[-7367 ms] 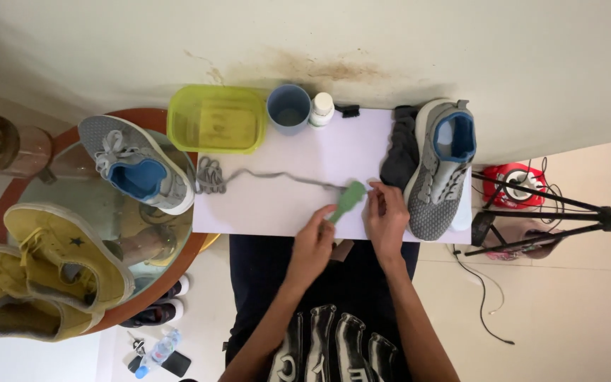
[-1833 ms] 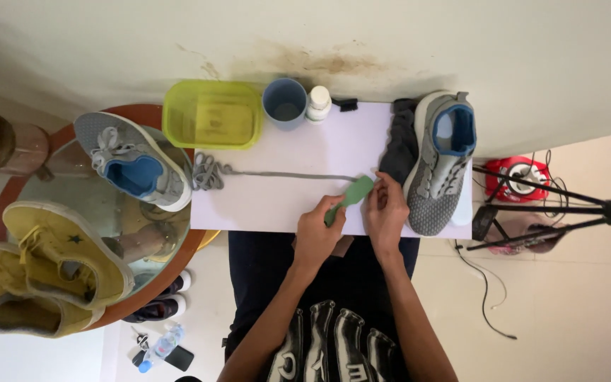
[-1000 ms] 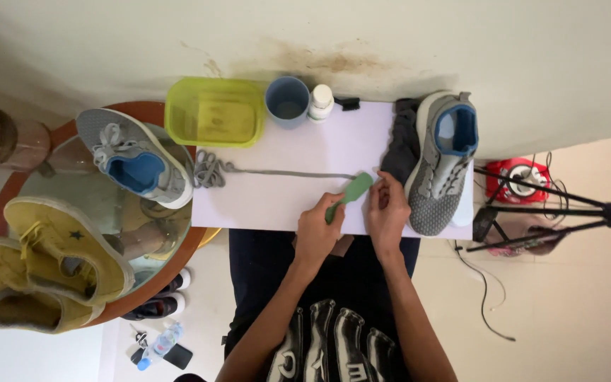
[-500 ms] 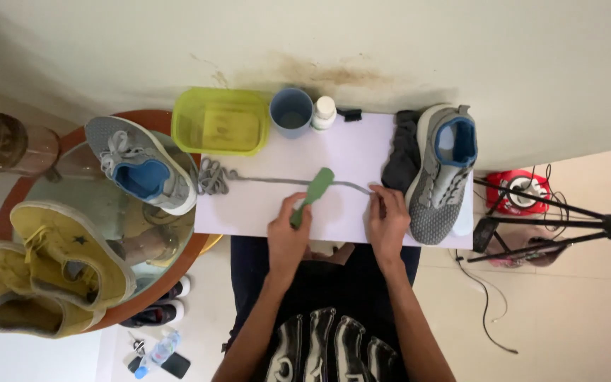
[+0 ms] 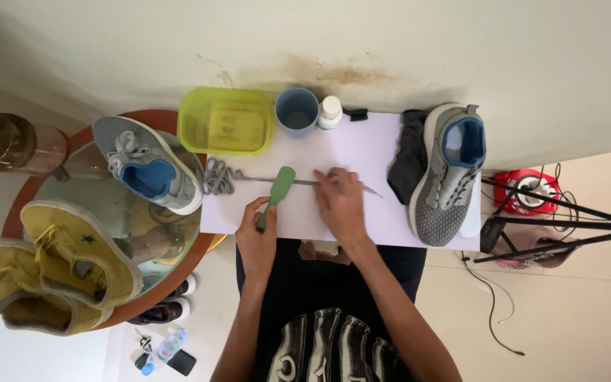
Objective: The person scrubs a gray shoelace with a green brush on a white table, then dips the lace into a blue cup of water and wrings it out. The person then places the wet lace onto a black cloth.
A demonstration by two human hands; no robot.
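On white board (image 5: 390, 152) across the lap: grey shoelace (image 5: 249, 178) lies stretched L–R, bunched at its left end near the grey/blue sneaker (image 5: 146, 173). Left hand (image 5: 257, 237) clenched round handle of green brush (image 5: 275, 192), brush head laid on the lace. Right hand (image 5: 339, 201) flat, fingers pressing the lace down just right of the brush head; lace tip pokes out past the hand.

Containers along far edge, by the wall: yellow-green rectangular tub (image 5: 228, 122), blue round cup (image 5: 297, 112), small white bottle w/ white cap (image 5: 330, 112), label too small to tell. Small black brush (image 5: 355, 112) just beside bottle.

Right end of board: second grey/blue sneaker (image 5: 447, 173), w/ dark cloth (image 5: 410, 152) touching its left side. Left sneaker sits on round glass table (image 5: 79, 205), overhanging the board's left edge; yellow shoes (image 5: 51, 272) there too.

Open room: bare board between right hand & right sneaker, & near edge in front of hands. Tripod (image 5: 567, 223) on floor off right.
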